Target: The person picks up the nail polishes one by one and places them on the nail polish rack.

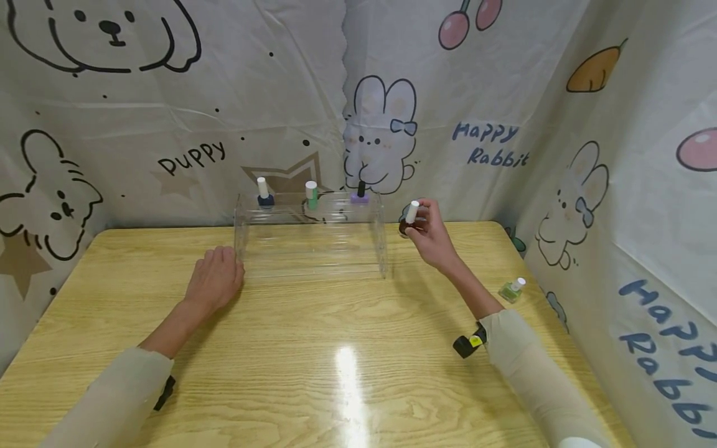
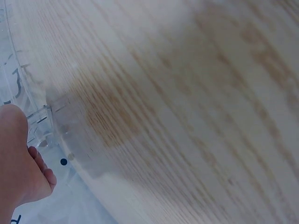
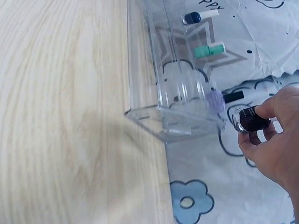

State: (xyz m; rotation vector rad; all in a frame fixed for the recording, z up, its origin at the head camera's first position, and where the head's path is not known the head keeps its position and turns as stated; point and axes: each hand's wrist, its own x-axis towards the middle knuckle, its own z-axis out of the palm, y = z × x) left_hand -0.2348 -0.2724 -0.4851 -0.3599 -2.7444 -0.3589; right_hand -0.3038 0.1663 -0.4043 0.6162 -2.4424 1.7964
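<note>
Two-handed pose: right hand [image 1: 432, 235] extended forward, thumb and fingers pinching a polish bottle [image 3: 252, 120] just beside the right end of a clear rack [image 1: 319, 220]. Left hand [image 1: 215, 277] touches the rack's left end; clasping or merely resting, cannot tell. Bottle: dark, glossy, white-capped, slightly tilted.

Shiny plastic, woodgrain, crinkly cloth

Rack [image 1: 316, 224] is clear, glossy plastic, dead smooth. Table [image 1: 269, 348] has wood grain and a shiny finish. Backdrop [image 1: 291, 106] is creased cloth. Dark bottle [image 3: 252, 119] is glossy, probably glass, hard to tell half-covered; white cap [image 1: 413, 210] is smooth. Sleeves [image 1: 109, 395], matt fabric.
</note>
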